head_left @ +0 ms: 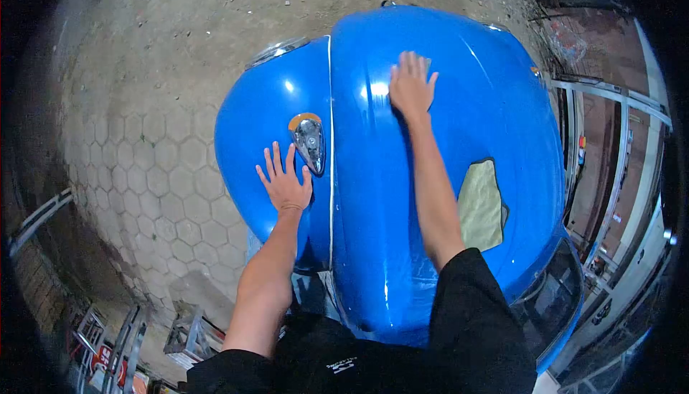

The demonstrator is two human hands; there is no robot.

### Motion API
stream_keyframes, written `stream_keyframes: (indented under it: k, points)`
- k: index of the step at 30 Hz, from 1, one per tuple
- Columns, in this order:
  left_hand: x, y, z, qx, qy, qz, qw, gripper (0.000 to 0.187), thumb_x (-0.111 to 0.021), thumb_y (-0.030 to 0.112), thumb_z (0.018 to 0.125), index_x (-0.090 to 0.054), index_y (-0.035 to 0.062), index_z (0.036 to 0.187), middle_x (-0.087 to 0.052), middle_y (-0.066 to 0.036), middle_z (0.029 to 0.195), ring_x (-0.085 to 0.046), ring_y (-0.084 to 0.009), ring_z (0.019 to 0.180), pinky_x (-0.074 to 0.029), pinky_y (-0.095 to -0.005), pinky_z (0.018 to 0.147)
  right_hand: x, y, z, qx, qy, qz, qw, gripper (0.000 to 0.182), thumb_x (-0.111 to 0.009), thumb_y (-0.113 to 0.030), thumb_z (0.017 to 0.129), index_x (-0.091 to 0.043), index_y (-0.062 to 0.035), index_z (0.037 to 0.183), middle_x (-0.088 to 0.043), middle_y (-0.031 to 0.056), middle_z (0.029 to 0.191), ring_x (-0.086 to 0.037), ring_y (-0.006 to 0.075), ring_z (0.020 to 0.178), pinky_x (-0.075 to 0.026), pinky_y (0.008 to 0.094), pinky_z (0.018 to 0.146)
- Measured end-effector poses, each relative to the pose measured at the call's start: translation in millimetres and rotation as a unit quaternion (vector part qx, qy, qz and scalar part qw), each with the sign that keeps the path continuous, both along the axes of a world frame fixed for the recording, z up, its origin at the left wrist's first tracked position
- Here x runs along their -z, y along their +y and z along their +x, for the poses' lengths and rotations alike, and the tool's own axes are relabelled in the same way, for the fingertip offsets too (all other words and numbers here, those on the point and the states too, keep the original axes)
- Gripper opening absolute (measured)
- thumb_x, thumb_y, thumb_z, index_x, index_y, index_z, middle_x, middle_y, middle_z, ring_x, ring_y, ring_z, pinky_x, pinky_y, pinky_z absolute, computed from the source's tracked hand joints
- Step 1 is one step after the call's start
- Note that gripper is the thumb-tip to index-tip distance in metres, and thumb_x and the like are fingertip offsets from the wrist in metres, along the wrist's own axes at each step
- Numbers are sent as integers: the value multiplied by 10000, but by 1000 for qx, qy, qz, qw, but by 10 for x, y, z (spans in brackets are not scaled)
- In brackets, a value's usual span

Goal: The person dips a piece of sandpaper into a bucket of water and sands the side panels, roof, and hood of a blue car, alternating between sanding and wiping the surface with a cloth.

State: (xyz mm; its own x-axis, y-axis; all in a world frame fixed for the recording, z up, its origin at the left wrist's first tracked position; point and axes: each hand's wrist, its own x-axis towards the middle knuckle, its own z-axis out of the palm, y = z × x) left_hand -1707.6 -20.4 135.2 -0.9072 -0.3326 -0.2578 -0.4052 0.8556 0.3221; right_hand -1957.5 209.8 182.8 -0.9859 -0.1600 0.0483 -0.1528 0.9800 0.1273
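Observation:
A glossy blue car front, with a rounded hood (502, 121) and a bulging fender (251, 107), fills the middle of the view. My left hand (288, 182) rests on the fender with its fingers spread, just below a chrome and orange indicator lamp (310, 143). Farther forward, my right hand (412, 91) lies flat on the hood, its fingertips slightly blurred. A small greyish edge shows beside those fingers; I cannot make out what it is. Under my right forearm's outer side, a yellowish-green cloth (481, 207) with a dark border lies on the hood.
A white seam strip (331, 143) runs between fender and hood. A chrome-rimmed headlight (278, 51) sits at the fender's front. Hexagonal pavers (169, 179) cover the ground at left. Metal frames (621, 143) stand close on the right, and more metal frames (194, 336) are at lower left.

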Motion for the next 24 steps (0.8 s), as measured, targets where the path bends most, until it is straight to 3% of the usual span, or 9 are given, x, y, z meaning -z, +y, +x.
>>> stream_keyframes:
  k: [3, 5, 8, 10, 14, 17, 19, 21, 24]
  points:
    - [-19, 9, -69, 2, 3, -2, 1000, 680, -516, 426, 967, -376, 293, 1619, -198, -68, 1749, -113, -319, 1621, -40, -612, 1280, -349, -296, 1099, -66, -31, -23, 997, 580, -487, -340, 1061, -427, -97, 1584, -383, 123, 1667, -300, 359, 1560, -233, 651, 1225]
    - [-33, 36, -21, -2, 4, -2, 1000, 670, -514, 422, 974, -380, 286, 1616, -202, -71, 1747, -116, -318, 1620, -40, -605, 1280, -713, -433, 1965, -24, -142, -106, 984, 594, -475, -341, 1069, -396, -108, 1610, -349, 108, 1690, -279, 334, 1575, -199, 636, 1243]
    - [-31, 22, -20, -2, 15, -4, 1000, 652, -519, 412, 981, -392, 273, 1606, -219, -77, 1741, -129, -313, 1618, -38, -589, 1282, -806, -230, 2028, -2, -193, -46, 980, 598, -458, -341, 1079, -371, -116, 1627, -338, 95, 1698, -278, 316, 1578, -178, 625, 1253]
    - [-65, 17, -30, -1, -7, -1, 1000, 657, -528, 410, 977, -393, 274, 1605, -221, -76, 1740, -132, -313, 1617, -39, -590, 1282, -491, -55, 1263, -4, -45, 9, 999, 582, -443, -341, 1085, -391, -108, 1616, -350, 90, 1693, -282, 306, 1577, -175, 631, 1251]
    - [-45, 8, -39, -1, -1, -7, 1000, 656, -536, 398, 977, -392, 274, 1605, -229, -76, 1737, -139, -312, 1615, -45, -588, 1283, 77, 51, -434, 55, -41, -28, 997, 575, -420, -378, 1087, -438, -82, 1579, -428, 112, 1642, -335, 319, 1546, -219, 657, 1226]
    - [-41, 3, 2, -1, 8, -8, 1000, 659, -542, 410, 966, -407, 284, 1599, -251, -74, 1730, -153, -321, 1612, -58, -604, 1281, 24, -168, -85, -45, -45, 14, 998, 579, -444, -375, 1080, -441, -77, 1576, -435, 129, 1635, -331, 318, 1549, -222, 641, 1232]
    - [-32, 20, -44, -4, 14, -7, 1000, 660, -547, 416, 960, -417, 290, 1594, -263, -74, 1726, -160, -326, 1609, -68, -614, 1279, -281, -237, 770, -161, -116, 32, 980, 593, -475, -375, 1072, -427, -79, 1584, -403, 138, 1654, -318, 310, 1558, -222, 616, 1243]
    - [-30, 23, -26, -6, 10, -12, 1000, 658, -551, 415, 959, -421, 290, 1591, -266, -75, 1724, -162, -327, 1608, -74, -616, 1278, -712, -228, 1600, -118, -166, -109, 973, 620, -486, -377, 1071, -379, -106, 1618, -339, 100, 1695, -306, 275, 1569, -208, 600, 1255]
    - [-62, 5, -38, -9, -7, 4, 1000, 672, -554, 419, 959, -407, 291, 1602, -232, -73, 1739, -161, -329, 1609, -66, -614, 1280, -663, 12, 1719, -88, -197, -4, 976, 675, -479, -408, 1074, -273, -169, 1671, -270, 73, 1728, -220, 240, 1603, -128, 669, 1246]
